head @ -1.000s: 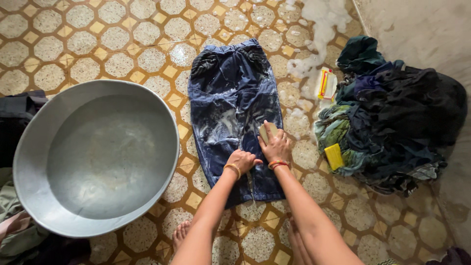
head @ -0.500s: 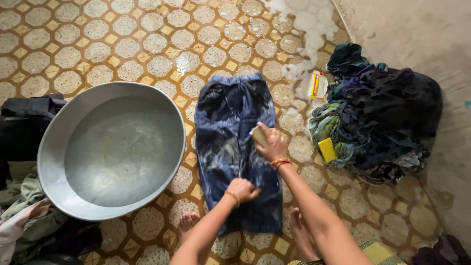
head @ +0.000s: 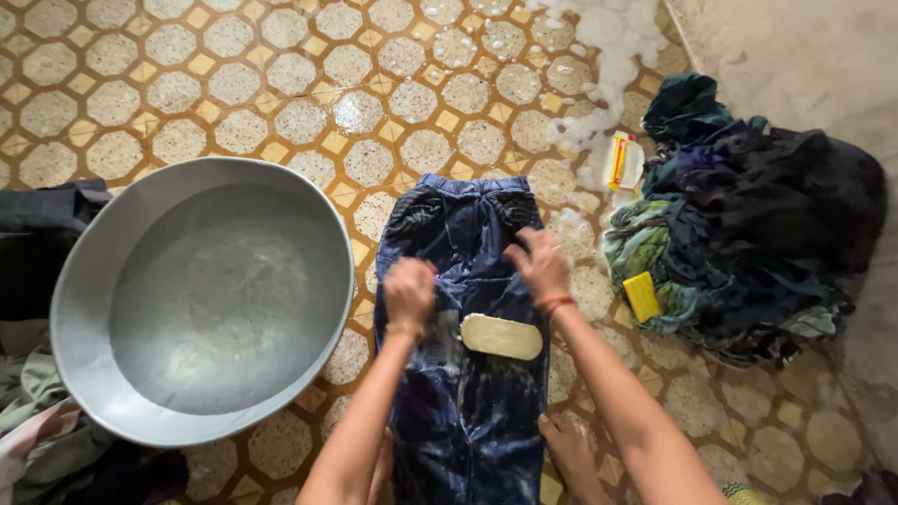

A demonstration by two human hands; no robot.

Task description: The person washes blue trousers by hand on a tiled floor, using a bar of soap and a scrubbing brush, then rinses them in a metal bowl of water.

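Observation:
A wet, soapy pair of dark blue jeans [head: 465, 393] lies flat on the tiled floor in front of me. A pale oblong soap bar [head: 501, 337] rests loose on the jeans between my forearms. My left hand [head: 409, 288] is closed on the fabric at the left side, blurred by motion. My right hand [head: 538, 265] presses on the fabric near the right back pocket, also blurred. Neither hand touches the soap.
A large round metal basin [head: 201, 299] with soapy water stands at left. A heap of dark clothes [head: 748, 234] lies at right by the wall, with a yellow block [head: 641, 296] and a soap wrapper [head: 621, 162]. More clothes lie at far left [head: 37, 374]. My bare feet [head: 566, 444] flank the jeans.
My right hand has let go of the soap bar, which now lies on the jeans. Both hands have moved up the jeans toward the waistband and grip the fabric.

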